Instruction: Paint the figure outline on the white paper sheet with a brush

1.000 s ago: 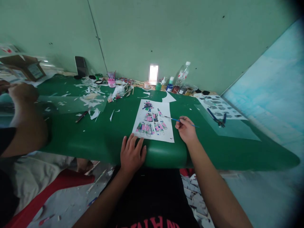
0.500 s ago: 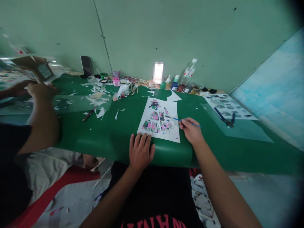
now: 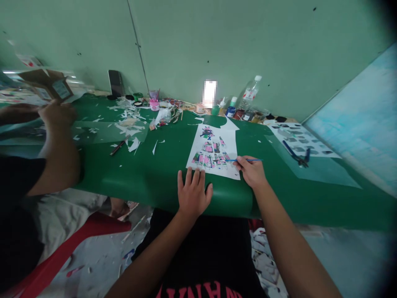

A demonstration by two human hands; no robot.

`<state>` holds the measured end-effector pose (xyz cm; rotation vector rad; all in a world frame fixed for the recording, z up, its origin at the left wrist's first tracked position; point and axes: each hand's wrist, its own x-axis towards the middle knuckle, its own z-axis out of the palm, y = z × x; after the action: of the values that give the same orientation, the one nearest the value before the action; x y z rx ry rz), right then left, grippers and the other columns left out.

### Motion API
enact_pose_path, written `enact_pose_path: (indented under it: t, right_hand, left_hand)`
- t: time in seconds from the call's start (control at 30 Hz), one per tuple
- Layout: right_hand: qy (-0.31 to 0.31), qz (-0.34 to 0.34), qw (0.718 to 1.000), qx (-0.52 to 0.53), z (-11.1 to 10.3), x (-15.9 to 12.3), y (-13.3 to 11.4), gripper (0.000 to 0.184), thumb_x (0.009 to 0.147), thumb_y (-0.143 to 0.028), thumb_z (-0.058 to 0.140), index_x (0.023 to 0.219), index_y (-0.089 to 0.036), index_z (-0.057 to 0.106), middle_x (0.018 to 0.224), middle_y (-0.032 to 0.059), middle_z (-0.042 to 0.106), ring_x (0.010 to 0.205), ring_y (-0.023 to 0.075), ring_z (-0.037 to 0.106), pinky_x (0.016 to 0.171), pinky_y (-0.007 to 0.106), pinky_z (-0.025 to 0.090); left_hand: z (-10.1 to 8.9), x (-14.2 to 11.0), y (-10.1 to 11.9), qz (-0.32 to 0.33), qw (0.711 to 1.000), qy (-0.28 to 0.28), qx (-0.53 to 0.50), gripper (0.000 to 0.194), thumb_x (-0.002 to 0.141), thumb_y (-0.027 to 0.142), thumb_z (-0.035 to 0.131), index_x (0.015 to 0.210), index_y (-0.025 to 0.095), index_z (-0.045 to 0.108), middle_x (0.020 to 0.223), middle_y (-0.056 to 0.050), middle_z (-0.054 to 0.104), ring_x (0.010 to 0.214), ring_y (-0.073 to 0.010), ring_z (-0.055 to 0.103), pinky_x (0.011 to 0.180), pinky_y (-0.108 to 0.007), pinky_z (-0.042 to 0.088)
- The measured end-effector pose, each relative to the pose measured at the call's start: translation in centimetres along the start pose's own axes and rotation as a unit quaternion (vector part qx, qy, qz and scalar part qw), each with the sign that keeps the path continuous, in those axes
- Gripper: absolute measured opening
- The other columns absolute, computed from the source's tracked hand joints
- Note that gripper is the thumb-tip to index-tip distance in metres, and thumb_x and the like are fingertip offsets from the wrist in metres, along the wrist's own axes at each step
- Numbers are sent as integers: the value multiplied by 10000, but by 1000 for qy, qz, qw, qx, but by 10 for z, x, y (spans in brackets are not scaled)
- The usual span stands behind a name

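A white sheet of paper (image 3: 194, 145) lies on the green-covered table in front of me, bearing several painted shapes in pink, green and dark tones. My right hand (image 3: 252, 170) pinches a thin blue paintbrush (image 3: 249, 159) near the sheet's right edge. The brush points left, its tip over the lower row of shapes; whether it touches the paper I cannot tell. Flat with fingers spread, my left hand (image 3: 194, 192) rests at the sheet's lower edge, fingertips on or against the paper.
Paint jars (image 3: 230, 111), a plastic bottle (image 3: 251, 93) and a lit phone (image 3: 210, 94) line the wall. Paper scraps (image 3: 132, 124) litter the left. Blue-handled pliers (image 3: 296, 155) lie right, near a sheet of grey shapes (image 3: 302, 138). A co-worker's arm (image 3: 60, 140) reaches in beside a cardboard box (image 3: 46, 85).
The brush tip has moved down from the upper shapes to the lower row. My left hand has shifted right along the sheet's edge, and the sheet sits slightly turned. The view has swung a little.
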<state>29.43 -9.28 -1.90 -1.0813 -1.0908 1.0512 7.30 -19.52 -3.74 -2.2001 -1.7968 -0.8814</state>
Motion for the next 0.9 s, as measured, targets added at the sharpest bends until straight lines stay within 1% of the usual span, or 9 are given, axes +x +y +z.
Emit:
enact_pose_path:
  t: [0.13,0.4,0.53,0.67,0.77,0.9]
  right_hand:
    - [-4,-3,1000,-21,-3,2,4,333,688,-430,837,579,-179,647,518,4,605,493,109,490,491,265,365]
    - [-8,-8,1000,-24,-3,4,5,341,680,-448,835,591,-189,631,516,-12,581,489,105,471,488,262,356]
    - [-8,-5,1000,-29,-2,3,4,322,668,-439,841,603,-186,651,511,-12,581,491,110,483,493,264,374]
    - [-7,0,999,-34,-2,2,2,289,649,-421,854,643,-176,702,543,7,619,506,121,510,495,267,390]
    - [-7,0,999,-39,-2,2,2,262,641,-397,863,680,-173,733,562,8,637,498,110,488,489,261,375]
    - [-12,-1,999,-45,-3,2,3,262,616,-392,873,689,-177,743,544,-3,626,482,104,453,469,259,336]
  left_hand:
    - [1,0,0,5,1000,9,2,488,975,426,452,1374,164,552,1396,-106,585,1400,-347,398,1196,-590,200]
    - [2,-1,0,3,1000,12,2,492,976,425,452,1384,166,543,1406,-106,577,1405,-351,388,1190,-593,205]
    - [1,-1,0,0,1000,9,1,489,979,426,449,1379,165,550,1397,-108,583,1400,-351,393,1190,-593,201]
    - [1,-1,0,2,1000,8,2,490,978,428,453,1377,161,553,1402,-114,577,1399,-356,393,1187,-596,208]
    - [0,-1,1,4,1000,7,0,492,972,421,469,1379,156,551,1397,-121,581,1395,-359,398,1182,-600,219]
    - [-1,0,2,4,1000,7,-2,482,970,414,476,1369,158,561,1392,-123,584,1391,-363,404,1182,-601,218]
